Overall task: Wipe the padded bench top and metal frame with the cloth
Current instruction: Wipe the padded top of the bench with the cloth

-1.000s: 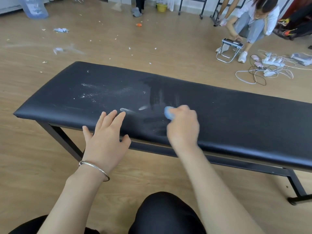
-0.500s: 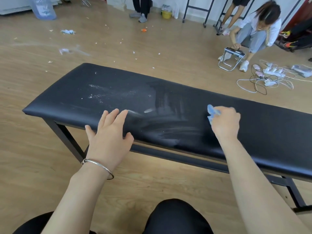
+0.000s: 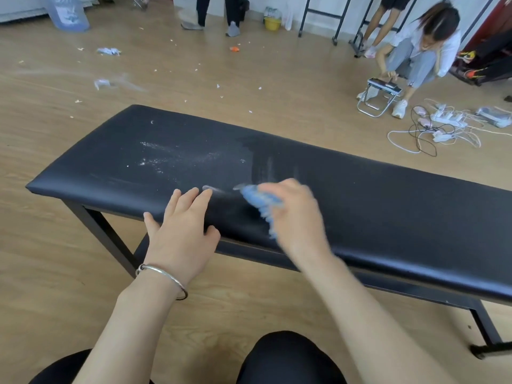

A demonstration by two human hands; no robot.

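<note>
Padded bench top (image 3: 388, 206), long and black, stands across the wooden floor (image 3: 55, 273) in front of the person, on a dark metal frame (image 3: 102, 234).

- **Cloth:** the blue cloth (image 3: 260, 202) lies on the top near the front edge, about the middle of the length. The right hand (image 3: 296, 217) presses it down. This hand is blurred, but its fingers appear closed around the cloth.
- **Other hand:** the left hand (image 3: 182, 231), with a thin bracelet (image 3: 163, 275) on the wrist, rests flat on the front edge just beside the cloth, fingers straight and a little spread.

From how the surface looks, I judge the work to be perhaps half done on the top. Right of the cloth the padding is dark and even. Beyond the cloth there are pale wipe streaks (image 3: 266, 167). Left of it, white powder (image 3: 155, 162) is scattered over a wide area, with a few specks toward the far corner.

The frame shows no sign of wiping that I can tell, so it seems to remain.

Farther away, another person (image 3: 421, 51) crouches by a small folding stool (image 3: 379, 95) and tangled cables (image 3: 443, 126).
</note>
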